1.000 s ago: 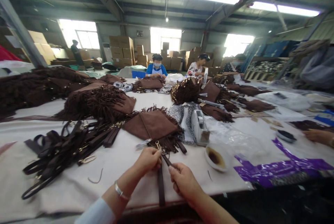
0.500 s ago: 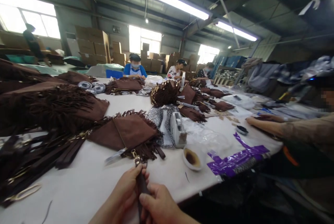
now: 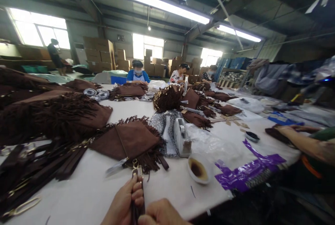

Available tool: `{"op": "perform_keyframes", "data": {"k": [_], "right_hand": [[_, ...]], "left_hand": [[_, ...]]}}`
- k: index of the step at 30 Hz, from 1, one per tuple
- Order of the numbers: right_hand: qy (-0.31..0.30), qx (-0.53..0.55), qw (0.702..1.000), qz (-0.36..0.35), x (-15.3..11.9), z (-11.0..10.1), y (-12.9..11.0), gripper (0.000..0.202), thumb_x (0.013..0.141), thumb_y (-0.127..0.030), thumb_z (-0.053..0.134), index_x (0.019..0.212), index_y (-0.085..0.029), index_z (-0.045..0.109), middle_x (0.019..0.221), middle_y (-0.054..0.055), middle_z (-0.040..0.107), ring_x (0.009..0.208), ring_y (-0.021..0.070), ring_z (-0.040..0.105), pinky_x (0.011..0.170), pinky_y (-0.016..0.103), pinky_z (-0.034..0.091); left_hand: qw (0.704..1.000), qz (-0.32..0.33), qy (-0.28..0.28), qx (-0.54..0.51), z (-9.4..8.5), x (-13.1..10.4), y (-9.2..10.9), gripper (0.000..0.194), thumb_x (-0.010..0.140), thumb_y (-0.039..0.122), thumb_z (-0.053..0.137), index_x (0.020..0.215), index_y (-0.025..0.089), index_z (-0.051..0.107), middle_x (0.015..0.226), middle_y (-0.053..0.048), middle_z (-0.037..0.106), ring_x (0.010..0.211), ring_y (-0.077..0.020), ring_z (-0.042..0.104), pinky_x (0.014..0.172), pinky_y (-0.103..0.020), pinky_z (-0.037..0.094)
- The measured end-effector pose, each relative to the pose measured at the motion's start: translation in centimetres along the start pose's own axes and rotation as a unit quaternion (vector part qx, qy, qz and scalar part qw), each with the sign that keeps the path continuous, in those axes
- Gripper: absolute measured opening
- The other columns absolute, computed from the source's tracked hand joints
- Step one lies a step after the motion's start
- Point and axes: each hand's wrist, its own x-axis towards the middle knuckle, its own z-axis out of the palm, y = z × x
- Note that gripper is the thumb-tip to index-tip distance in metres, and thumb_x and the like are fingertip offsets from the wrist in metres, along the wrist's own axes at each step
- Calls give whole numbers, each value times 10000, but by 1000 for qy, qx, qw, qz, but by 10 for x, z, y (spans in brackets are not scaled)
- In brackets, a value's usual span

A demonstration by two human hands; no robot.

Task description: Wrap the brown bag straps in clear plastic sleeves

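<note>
Near the bottom centre, my left hand [image 3: 126, 198] is closed around a dark brown bag strap [image 3: 138, 202] with a gold clasp [image 3: 135, 165] at its far end. My right hand [image 3: 162, 212] is curled on the strap's near end, partly cut off by the lower edge. Just beyond the clasp lies a brown fringed bag [image 3: 128, 137] with a clear plastic-wrapped tag [image 3: 116, 168] beside it. A pile of dark straps with gold hardware [image 3: 49, 164] spreads to the left.
A tape dispenser [image 3: 182, 137], a white bowl with brown liquid [image 3: 199, 169] and purple plastic [image 3: 248, 167] lie to the right. More fringed bags [image 3: 57, 113] are heaped at left. A co-worker's arm [image 3: 303, 137] works at right; several people sit or stand farther back.
My view has tilted up slightly and shifted left. My right hand has slid down the strap toward me, while my left hand keeps its hold. The co-worker's arm has drawn back to the right.
</note>
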Motion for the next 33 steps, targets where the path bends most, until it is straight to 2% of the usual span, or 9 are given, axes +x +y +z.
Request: {"op": "perform_keyframes", "data": {"k": [3,7,10,16,19,21,24,26,33], "right_hand": [[134,-117,981,-73,18,-35,0,225,861,-251,498,699,-215,649,685,21,676,662,164,600,605,249,402],[301,-329,894,-45,69,-74,9,174,840,-188,545,961,-195,670,946,101,659,896,229,600,767,307,409],[324,-426,844,0,103,-82,17,216,833,-99,498,902,-162,692,940,137,638,875,253,583,742,343,394],[296,-428,852,-54,95,-70,16,253,848,-74,456,758,-168,673,886,115,643,879,243,565,782,352,377],[208,-331,914,-107,49,-69,-3,279,904,-142,412,778,-171,658,804,85,655,789,206,574,743,314,397],[16,-210,973,-97,16,-73,-20,267,900,-227,456,781,-197,693,687,25,655,630,158,557,604,254,391],[-277,-73,956,-61,-14,-79,-45,161,784,-265,610,818,-255,767,650,-47,661,552,115,523,516,206,362],[-330,-27,941,-64,-11,-79,-56,210,785,-266,590,873,-264,781,673,-50,668,554,108,511,521,201,364],[50,-20,992,-117,72,-51,-49,229,743,-287,627,913,-169,724,676,-4,637,648,145,543,628,255,418]], "left_hand": [[1000,-9,-25,7,-1,0,3,144,953,253,469,864,145,504,560,113,241,349,-5,255,351,-126,222],[998,4,-50,46,-3,-3,1,137,925,272,531,894,139,521,589,100,285,388,-12,292,378,-143,278],[996,10,-64,54,-5,-4,0,147,905,279,568,905,138,528,605,94,298,408,-13,293,391,-149,295],[995,15,-90,47,-14,-2,-1,223,836,308,671,902,144,535,616,88,321,427,-17,301,403,-157,298],[994,13,-103,35,-17,-1,-1,246,813,316,700,888,143,540,606,91,313,427,-12,291,405,-149,284],[994,13,-104,32,-17,-1,-1,251,808,318,706,885,143,544,613,87,338,429,-7,287,405,-142,275],[993,17,-106,54,-15,-3,1,277,804,343,710,914,138,559,690,53,454,445,1,299,408,-135,273],[991,20,-109,69,-13,-6,1,323,805,398,700,930,130,568,744,24,513,449,5,295,405,-132,257],[972,30,-218,82,-14,-14,-6,381,774,495,699,820,165,516,506,105,300,416,-33,220,413,-172,189]]}}
